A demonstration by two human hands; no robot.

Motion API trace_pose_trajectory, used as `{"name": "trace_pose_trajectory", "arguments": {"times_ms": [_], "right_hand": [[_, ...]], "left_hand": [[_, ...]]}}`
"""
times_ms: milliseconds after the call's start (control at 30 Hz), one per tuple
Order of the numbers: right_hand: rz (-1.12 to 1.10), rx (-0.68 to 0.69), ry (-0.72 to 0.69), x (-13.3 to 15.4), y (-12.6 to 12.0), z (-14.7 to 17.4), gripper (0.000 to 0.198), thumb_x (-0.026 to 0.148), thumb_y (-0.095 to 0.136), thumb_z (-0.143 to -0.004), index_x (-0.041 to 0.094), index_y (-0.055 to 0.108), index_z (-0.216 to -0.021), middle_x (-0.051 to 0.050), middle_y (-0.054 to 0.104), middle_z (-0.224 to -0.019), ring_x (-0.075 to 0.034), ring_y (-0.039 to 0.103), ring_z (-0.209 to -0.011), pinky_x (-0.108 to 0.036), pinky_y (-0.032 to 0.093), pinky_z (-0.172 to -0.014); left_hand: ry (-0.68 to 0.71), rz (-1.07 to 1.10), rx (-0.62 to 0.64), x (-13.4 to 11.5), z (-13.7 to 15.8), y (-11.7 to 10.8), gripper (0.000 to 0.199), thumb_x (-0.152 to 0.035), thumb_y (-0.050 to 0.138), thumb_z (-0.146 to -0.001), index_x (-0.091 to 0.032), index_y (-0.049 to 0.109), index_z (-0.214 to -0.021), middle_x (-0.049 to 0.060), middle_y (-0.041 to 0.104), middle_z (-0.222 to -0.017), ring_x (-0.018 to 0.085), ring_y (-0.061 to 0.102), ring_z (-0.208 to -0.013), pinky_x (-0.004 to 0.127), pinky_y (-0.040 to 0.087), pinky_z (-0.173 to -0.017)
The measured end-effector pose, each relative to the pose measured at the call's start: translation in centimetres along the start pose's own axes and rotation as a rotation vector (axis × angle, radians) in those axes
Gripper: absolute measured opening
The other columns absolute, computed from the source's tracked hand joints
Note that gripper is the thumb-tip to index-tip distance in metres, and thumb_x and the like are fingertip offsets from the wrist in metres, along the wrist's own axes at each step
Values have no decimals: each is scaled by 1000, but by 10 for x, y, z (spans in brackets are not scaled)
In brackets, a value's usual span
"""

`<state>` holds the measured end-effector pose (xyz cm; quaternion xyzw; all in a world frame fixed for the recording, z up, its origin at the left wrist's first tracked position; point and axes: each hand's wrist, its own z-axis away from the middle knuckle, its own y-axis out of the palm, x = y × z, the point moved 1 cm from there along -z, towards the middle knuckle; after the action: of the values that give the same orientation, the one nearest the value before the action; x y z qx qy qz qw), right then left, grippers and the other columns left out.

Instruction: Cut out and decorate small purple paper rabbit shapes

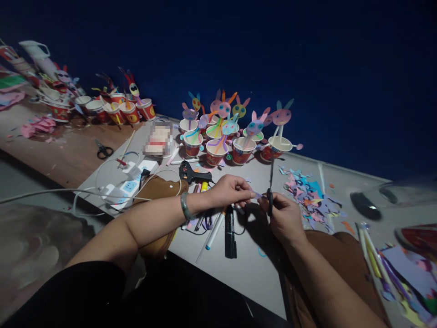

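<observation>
My left hand (pixel 232 191), with a green bangle (pixel 185 206) at its wrist, pinches a small pale purple strip (pixel 256 195), probably paper. My right hand (pixel 287 216) is closed round the black handles of a pair of scissors (pixel 271 200), whose blades point up and away from me. Both hands are close together above the table, and the strip reaches from my left fingertips toward my right fingers. Below them lie a black marker (pixel 230 234) and a white pen with a blue end (pixel 214 231). Just beyond my left hand rests a black glue gun (pixel 194 174).
Paper cups (pixel 215 152) with coloured animal figures stand at the back; more cups (pixel 129 112) are at the left. Paper scraps (pixel 307 193) lie right of my hands. A power strip (pixel 131 184) with cables, another pair of scissors (pixel 104 150) and a computer mouse (pixel 366 206) are around.
</observation>
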<state>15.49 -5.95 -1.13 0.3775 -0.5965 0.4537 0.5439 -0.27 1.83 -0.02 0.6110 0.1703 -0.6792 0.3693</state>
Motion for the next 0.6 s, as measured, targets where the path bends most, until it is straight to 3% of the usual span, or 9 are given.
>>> {"name": "trace_pose_trajectory", "arguments": {"times_ms": [200, 467, 600], "right_hand": [[-57, -60, 53, -7, -1, -2, 32, 39, 83, -59, 18, 59, -57, 5, 49, -45, -8, 39, -42, -21, 29, -39], [-133, -118, 26, -17, -2, -5, 29, 34, 83, -60, 18, 59, -59, 5, 50, -50, -7, 40, -42, -21, 30, -39], [-124, -82, -2, -15, -3, -4, 28, 34, 84, -59, 19, 60, -61, 5, 49, -48, -8, 40, -42, -22, 30, -39]], "left_hand": [[-38, 26, -25, -2, -1, -3, 24, -27, 76, -74, -8, 61, -79, -1, 65, -60, 6, 60, -49, 16, 44, -47], [-3, 43, -28, 1, -3, -5, 26, -29, 74, -77, -8, 61, -82, 1, 66, -62, 5, 59, -49, 18, 47, -51], [5, 59, -3, -2, -2, -5, 37, -36, 81, -68, -8, 60, -79, -1, 64, -60, 6, 58, -50, 19, 47, -53]]}}
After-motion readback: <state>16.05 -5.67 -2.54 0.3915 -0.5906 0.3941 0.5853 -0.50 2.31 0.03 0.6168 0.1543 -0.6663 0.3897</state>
